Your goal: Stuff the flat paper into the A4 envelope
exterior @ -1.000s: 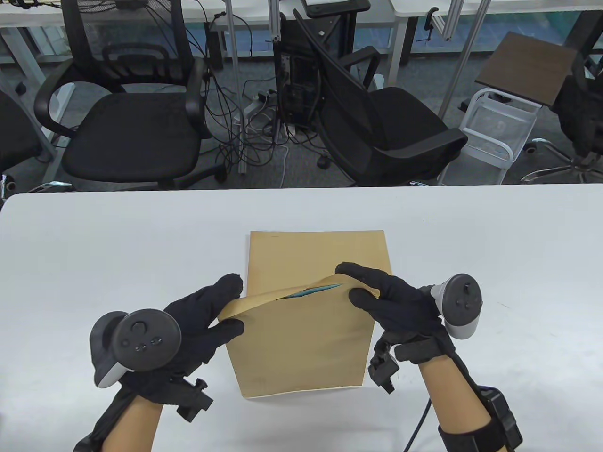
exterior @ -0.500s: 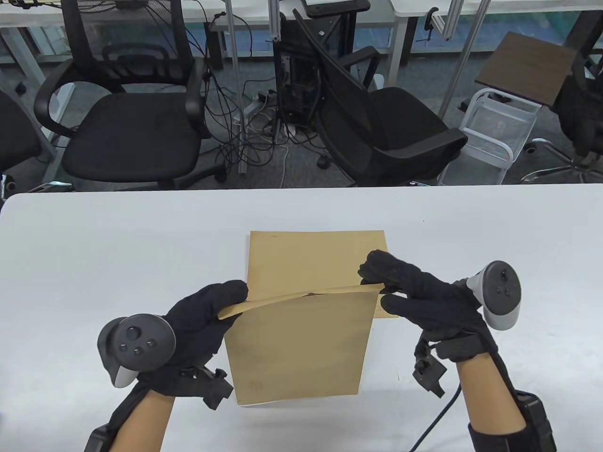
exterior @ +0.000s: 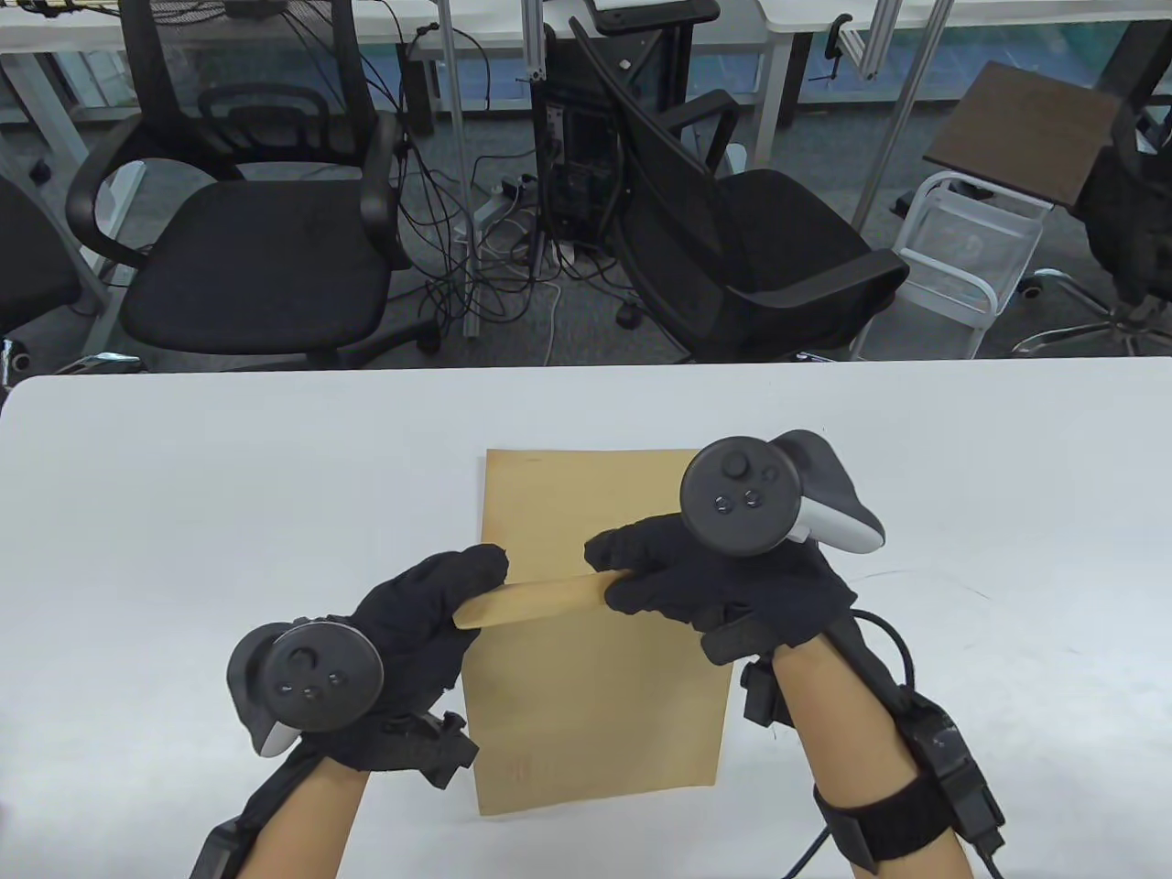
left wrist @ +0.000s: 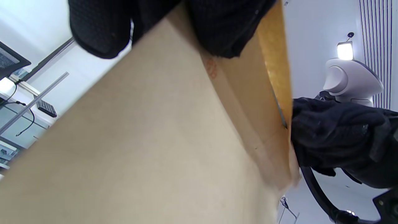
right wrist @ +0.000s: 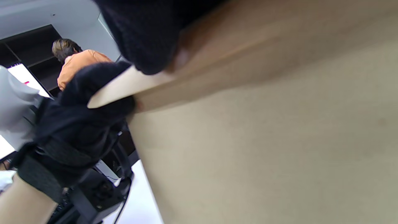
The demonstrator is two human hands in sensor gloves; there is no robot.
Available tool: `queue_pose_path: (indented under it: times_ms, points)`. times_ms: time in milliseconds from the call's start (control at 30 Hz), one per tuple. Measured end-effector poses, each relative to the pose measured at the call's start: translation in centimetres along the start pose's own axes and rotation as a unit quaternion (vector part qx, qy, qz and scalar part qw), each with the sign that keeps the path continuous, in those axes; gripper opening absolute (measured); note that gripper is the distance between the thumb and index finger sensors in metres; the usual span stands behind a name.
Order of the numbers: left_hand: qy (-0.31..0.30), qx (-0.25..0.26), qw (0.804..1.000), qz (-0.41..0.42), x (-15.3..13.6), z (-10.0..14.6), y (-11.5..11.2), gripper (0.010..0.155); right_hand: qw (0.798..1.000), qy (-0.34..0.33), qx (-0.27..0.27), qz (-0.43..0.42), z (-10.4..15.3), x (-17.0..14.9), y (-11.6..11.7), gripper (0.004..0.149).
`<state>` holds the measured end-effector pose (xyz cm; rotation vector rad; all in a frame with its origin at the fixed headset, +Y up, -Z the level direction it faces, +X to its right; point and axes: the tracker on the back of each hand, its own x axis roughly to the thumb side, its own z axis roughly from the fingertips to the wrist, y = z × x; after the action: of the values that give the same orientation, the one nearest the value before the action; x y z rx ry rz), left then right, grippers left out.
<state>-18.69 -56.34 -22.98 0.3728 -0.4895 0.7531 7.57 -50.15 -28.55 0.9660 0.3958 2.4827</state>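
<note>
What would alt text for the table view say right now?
Both gloved hands, the left hand and the right hand, pinch the raised top edge of a brown envelope held tilted above a white table. A second brown sheet lies flat behind it; office chairs stand beyond the table.

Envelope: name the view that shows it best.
The table view: the whole envelope lies on the table, left hand and right hand gripping its upper fold. Both wrist views show only close-up brown paper.
</note>
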Motion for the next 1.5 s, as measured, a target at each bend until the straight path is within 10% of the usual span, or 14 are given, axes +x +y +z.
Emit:
queue_pose_path:
  times_ms: [300, 533, 733, 1167, 1500]
  points:
    - [0.003, -0.011, 1.000, 0.005, -0.1, -0.1, -0.6, 0.045, 0.994, 0.007, -0.064, 0.093, 0.1, 0.2, 1.3, 0.046]
    - [-0.006, -0.100, 0.995, -0.008, 0.8, -0.6, -0.3, 0.092, 0.985, -0.001, -0.099, 0.145, 1.1, 0.7, 1.3, 0.045]
    - [0.024, -0.070, 0.997, -0.036, 1.7, -1.7, -0.7, 0.047, 0.982, -0.024, -0.097, 0.163, 1.4, 1.6, 1.9, 0.045]
    - [-0.011, -0.059, 0.993, -0.100, 3.2, -1.2, -1.8, 0.044, 0.990, -0.036, -0.065, 0.122, 0.7, 3.5, 1.2, 0.064]
    - [-0.027, -0.028, 0.996, -0.085, 3.2, -0.7, -1.2, 0.044, 0.986, -0.016, -0.082, 0.145, 1.0, 3.1, 0.7, 0.047]
